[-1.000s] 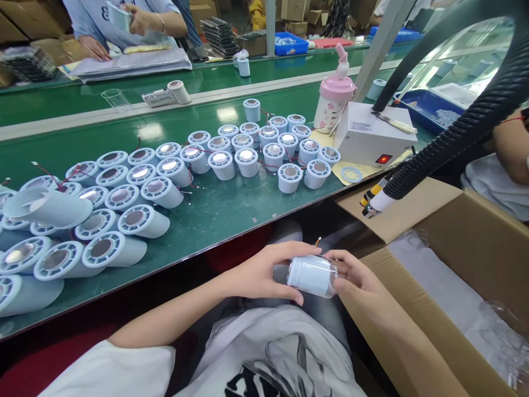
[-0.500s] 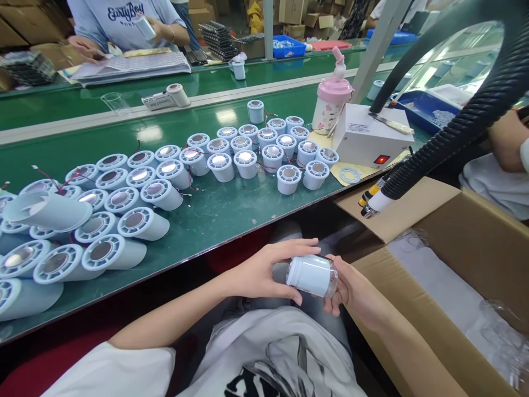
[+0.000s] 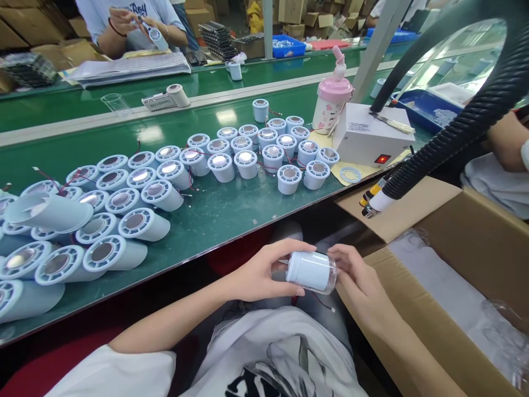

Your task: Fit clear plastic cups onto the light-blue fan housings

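"What do we find in the hands?"

"We see the left hand [image 3: 264, 271] gripping a light-blue plastic cylinder [image 3: 311, 269] by its rimmed left end, thumb on the near side. A clear plastic sleeve [image 3: 332, 277] surrounds the right end."

"And the right hand [image 3: 359, 278]?"

"Its bent fingers are at the sleeve's right end, partly hidden, so we cannot tell whether they grip or merely touch."

"Where is the cylinder?"

"We have it sideways, just beyond the white printed shirt [image 3: 289, 342] and nearer than the green tabletop [image 3: 225, 207]. A thin dark-red wire [image 3: 322, 302] shows just below."

"What lies around?"

"We see rows of similar light-blue cylinders [image 3: 289, 184] on the tabletop, and, at right, an open brown cardboard box [image 3: 475, 220] beneath a black ribbed hose [image 3: 454, 129]."
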The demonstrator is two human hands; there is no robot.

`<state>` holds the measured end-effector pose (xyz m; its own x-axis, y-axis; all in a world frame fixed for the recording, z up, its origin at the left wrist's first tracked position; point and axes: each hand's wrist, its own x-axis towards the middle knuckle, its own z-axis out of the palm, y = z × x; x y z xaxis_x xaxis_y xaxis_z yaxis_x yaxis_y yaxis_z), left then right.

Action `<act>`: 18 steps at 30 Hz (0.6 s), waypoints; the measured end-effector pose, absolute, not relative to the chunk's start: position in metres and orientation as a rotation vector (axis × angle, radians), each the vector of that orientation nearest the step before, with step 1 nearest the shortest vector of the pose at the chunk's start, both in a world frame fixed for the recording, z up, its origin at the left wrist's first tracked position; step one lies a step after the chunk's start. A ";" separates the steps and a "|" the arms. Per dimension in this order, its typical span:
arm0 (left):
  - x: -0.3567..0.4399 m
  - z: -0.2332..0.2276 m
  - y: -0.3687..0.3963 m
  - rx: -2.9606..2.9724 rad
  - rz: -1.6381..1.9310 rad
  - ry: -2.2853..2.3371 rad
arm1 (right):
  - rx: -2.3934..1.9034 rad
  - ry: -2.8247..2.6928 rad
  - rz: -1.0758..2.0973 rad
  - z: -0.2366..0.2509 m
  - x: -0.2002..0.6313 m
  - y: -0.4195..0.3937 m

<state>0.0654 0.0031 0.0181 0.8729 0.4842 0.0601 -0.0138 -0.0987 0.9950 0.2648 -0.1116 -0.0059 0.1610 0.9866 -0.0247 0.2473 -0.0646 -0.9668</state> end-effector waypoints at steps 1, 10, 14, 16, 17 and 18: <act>0.065 0.019 0.002 1.582 0.418 0.388 | -1.439 -1.430 0.803 -0.006 0.267 -0.114; 0.066 0.021 0.006 1.500 0.306 0.303 | -1.229 -1.441 1.064 -0.006 0.272 -0.123; 0.067 0.019 0.010 1.490 0.285 0.253 | -1.100 -1.163 1.307 -0.012 0.271 -0.123; 0.075 0.012 0.016 1.441 0.279 0.265 | -1.054 -1.083 1.274 -0.022 0.272 -0.120; 0.082 0.008 0.021 1.420 0.275 0.275 | -1.034 -1.038 1.226 -0.029 0.272 -0.117; 0.091 0.004 0.027 1.401 0.267 0.284 | -1.019 -0.991 1.166 -0.038 0.274 -0.114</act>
